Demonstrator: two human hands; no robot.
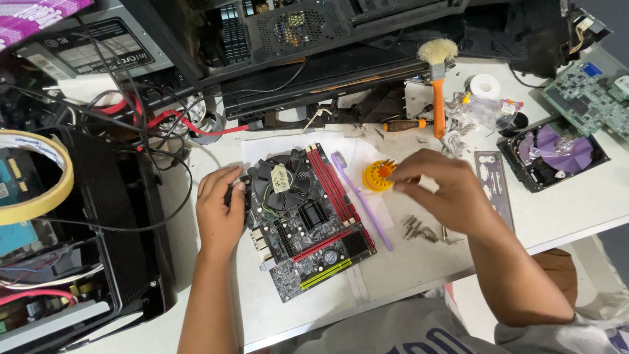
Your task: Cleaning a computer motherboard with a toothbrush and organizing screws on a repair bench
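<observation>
A black motherboard [314, 229] with red memory slots and a round black cooler fan [283, 183] lies on white paper on the table. My left hand [219, 210] rests on the board's left edge, fingers curled against it. My right hand [436, 187] hovers to the right of the board, its fingertips pinched at a yellow round bit holder [375, 177] with orange tips. A purple toothbrush [360, 200] lies along the board's right side. Several loose screws [419, 231] lie just below my right hand.
An open black computer case [98, 262] stands at the left with tangled cables and a roll of tape [39, 196]. Behind are another case [314, 46], an orange-handled brush [438, 85], a screwdriver [403, 124], a hard drive [553, 154], a green circuit board [586, 98] and a metal port shield [495, 190].
</observation>
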